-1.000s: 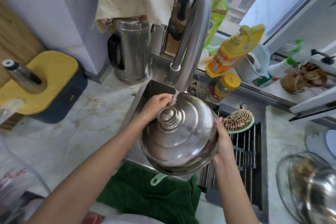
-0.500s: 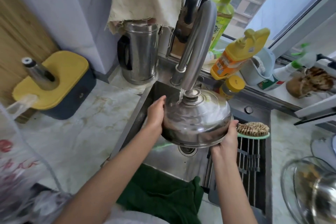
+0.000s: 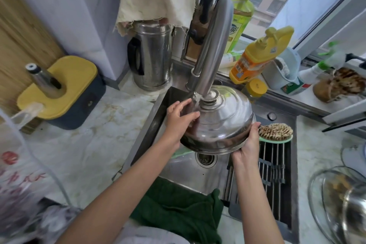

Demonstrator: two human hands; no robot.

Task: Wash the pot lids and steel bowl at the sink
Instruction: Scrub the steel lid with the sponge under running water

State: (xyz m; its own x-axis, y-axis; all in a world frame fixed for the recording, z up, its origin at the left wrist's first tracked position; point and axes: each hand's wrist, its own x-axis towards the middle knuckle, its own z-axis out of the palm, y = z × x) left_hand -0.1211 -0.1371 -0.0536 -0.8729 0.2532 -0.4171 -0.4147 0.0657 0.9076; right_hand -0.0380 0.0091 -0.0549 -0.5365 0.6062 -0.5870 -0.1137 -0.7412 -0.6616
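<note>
Steel pot lid (image 3: 221, 125) over sink (image 3: 184, 172), dome up, knob just under faucet (image 3: 213, 45) spout, in running water. Left hand (image 3: 180, 117) flat against dome's left side, fingers straight, slightly spread. Right hand (image 3: 247, 144) at right rim, fingers curled under edge, clamped on it. Brush (image 3: 276, 130) just beside right hand.

The pot lid (image 3: 225, 125) sits under the faucet (image 3: 213, 45), above the sink (image 3: 188, 174), beside the brush (image 3: 276, 130).

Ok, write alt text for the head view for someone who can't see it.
Two bare hands hold a domed steel pot lid under the faucet above the sink: the left hand rests on its dome, the right hand grips its rim. A scrub brush lies beside it.
</note>
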